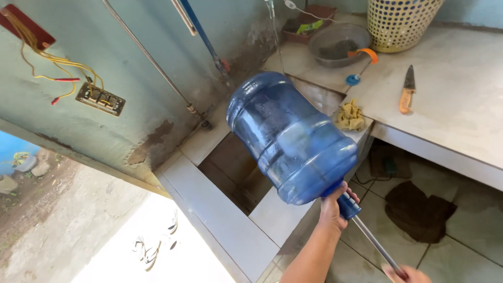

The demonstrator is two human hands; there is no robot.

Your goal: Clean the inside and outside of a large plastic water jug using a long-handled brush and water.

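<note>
A large blue water jug [291,139] lies tilted on its side in the air above a concrete sink basin [236,167], its bottom toward the wall. My left hand [335,207] grips the jug's neck. A thin metal rod [374,243] runs out of the neck toward the lower right. My right hand [406,274] holds the rod's far end at the frame's bottom edge and is mostly cut off.
On the counter [461,105] lie an orange-handled knife [406,89], a yellow cloth [350,116], a blue cap [353,79], a metal bowl [338,42] and a yellow basket [398,23]. Dark rags [419,209] lie on the tiled floor. A wall switch with loose wires [99,98] is at left.
</note>
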